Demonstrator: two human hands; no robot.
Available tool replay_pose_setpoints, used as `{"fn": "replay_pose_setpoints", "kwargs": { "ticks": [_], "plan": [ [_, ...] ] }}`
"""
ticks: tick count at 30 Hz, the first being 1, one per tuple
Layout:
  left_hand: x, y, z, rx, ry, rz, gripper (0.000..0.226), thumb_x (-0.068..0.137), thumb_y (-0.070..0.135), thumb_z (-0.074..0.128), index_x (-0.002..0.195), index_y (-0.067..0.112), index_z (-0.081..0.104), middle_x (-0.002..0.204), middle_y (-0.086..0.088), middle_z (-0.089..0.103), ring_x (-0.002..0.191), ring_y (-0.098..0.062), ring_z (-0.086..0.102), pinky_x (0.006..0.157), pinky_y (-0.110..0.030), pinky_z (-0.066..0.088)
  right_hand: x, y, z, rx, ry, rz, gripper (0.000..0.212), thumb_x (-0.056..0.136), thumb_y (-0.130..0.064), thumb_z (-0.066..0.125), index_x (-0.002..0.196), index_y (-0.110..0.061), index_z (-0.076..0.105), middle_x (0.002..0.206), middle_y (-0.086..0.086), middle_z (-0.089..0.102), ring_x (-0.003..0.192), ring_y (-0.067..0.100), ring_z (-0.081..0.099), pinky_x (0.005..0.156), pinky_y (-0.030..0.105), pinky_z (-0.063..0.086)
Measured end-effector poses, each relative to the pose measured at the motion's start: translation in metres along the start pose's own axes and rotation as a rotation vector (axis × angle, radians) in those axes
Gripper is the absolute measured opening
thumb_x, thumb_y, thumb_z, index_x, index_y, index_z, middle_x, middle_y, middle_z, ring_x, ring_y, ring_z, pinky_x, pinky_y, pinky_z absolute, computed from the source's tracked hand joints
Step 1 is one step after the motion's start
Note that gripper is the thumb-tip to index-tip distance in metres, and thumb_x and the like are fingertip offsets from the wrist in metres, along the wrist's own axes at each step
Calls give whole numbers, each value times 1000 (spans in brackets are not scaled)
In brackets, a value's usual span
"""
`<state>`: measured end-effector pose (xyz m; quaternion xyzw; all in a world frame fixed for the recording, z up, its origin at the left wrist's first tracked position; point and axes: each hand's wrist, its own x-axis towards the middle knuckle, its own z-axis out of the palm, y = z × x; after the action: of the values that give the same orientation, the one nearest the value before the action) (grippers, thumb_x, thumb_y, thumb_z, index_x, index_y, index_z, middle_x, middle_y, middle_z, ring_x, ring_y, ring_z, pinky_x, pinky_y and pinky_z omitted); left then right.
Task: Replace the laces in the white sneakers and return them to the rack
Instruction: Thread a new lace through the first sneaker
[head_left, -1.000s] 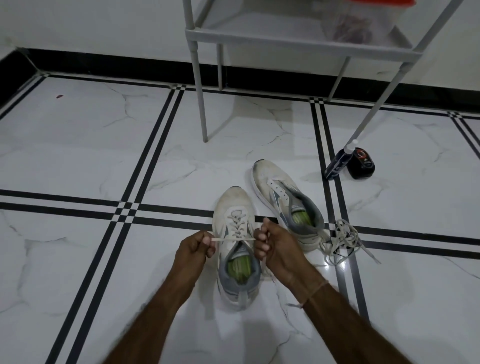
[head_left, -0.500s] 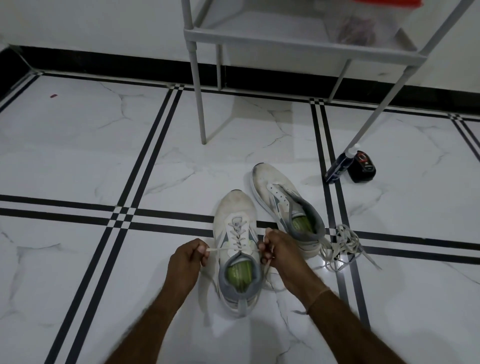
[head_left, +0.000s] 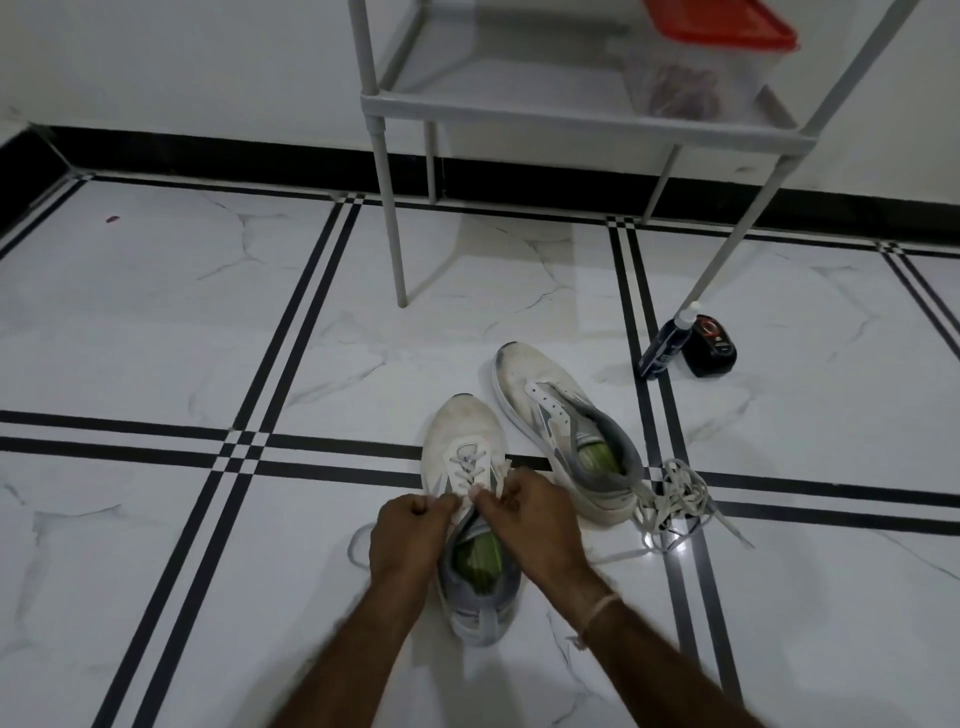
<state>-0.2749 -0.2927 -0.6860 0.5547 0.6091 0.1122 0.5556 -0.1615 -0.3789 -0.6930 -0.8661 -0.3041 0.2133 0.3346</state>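
**Hands close in over the laced shoe**

Left hand (head_left: 410, 535): fingers curled, pinching one lace end at the shoe's throat; half a second back it sits out to the side with the lace taut between the hands; now both fists meet above the top eyelets.
Shoe (head_left: 465, 431): on the floor between the forearms, toe pointing away; lace (head_left: 470, 465) crossed through the lower eyelets.
Right hand (head_left: 535, 525): pinches the other end, nearly touching the left.
Judgement: the tightening pull is over; the ends are being crossed for another row or a knot; this shoe is nearly done.
Second shoe (head_left: 545, 395): just beside it, eyelets bare; loose laces (head_left: 675, 499) heaped against its heel; old or new, cannot tell.
Rack (head_left: 571, 117): beyond, well apart; both shoes are not yet on it.
Hidden: top eyelets and fingertips under the hands; forearms blurred; the rack's upper part is cut off.
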Motion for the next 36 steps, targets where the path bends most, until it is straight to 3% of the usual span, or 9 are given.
{"fn": "replay_pose_setpoints", "kwargs": {
  "ticks": [3,7,10,12,16,20,26,29,36],
  "plan": [
    [-2,10,5,-16,-4,1,20,86,23,74,67,18,72,71,-2,73,78,-26,70,83,-48,59,4,-4,4,79,26,-39,46,89,-27,72,59,-26,38,55,-7,43,55,5,42,59,30,33],
    [-2,19,7,-190,-53,-53,14,85,24,66,83,14,76,84,-8,76,88,-30,72,87,-49,60,4,0,3,382,-95,54,37,90,-29,70,60,-22,52,59,-8,54,62,9,51,65,34,43],
    [-6,30,6,-388,-130,-79,15,95,12,61,99,4,73,95,-17,76,90,-30,73,76,-36,62,0,-7,-8,629,-191,126,26,97,-30,65,82,-9,69,81,10,73,76,15,65,72,39,54],
    [-15,41,2,-459,-197,-55,15,99,11,59,102,3,72,93,-16,76,81,-22,74,64,-26,59,0,-17,-22,729,-238,162,24,103,-20,59,90,-3,70,80,8,73,72,9,66,62,22,52],
    [-18,57,-9,-472,-186,21,18,100,10,60,114,5,69,87,-9,75,77,-16,73,65,-22,55,9,-37,-47,736,-231,117,23,105,-18,55,98,-1,69,80,4,68,63,7,51,54,17,40],
    [-17,83,-17,-765,-225,-36,25,104,7,51,128,3,55,99,-8,75,92,-18,70,80,-29,55,19,-61,-70,717,-242,49,23,106,-21,54,104,-5,69,84,1,70,64,6,50,57,23,40],
    [-38,114,-32,-938,-309,-221,18,104,16,50,106,9,67,97,1,68,84,-9,61,83,-27,48,15,-86,-101,739,-212,-55,24,105,-28,54,109,-9,69,90,0,72,73,9,49,58,19,39],
    [-47,123,-36,-779,-262,-48,17,103,20,55,94,13,68,84,1,69,82,-15,66,77,-31,50,13,-99,-112,709,-197,-93,22,105,-29,56,108,-14,72,90,-1,73,75,9,50,60,20,39],
    [-80,178,-50,-518,-272,474,23,106,20,50,104,8,69,89,-3,78,93,-20,75,80,-29,55,13,-137,-150,770,-146,-218,19,103,-17,57,104,-7,74,84,5,72,68,9,53,57,19,41]
  ]
}}
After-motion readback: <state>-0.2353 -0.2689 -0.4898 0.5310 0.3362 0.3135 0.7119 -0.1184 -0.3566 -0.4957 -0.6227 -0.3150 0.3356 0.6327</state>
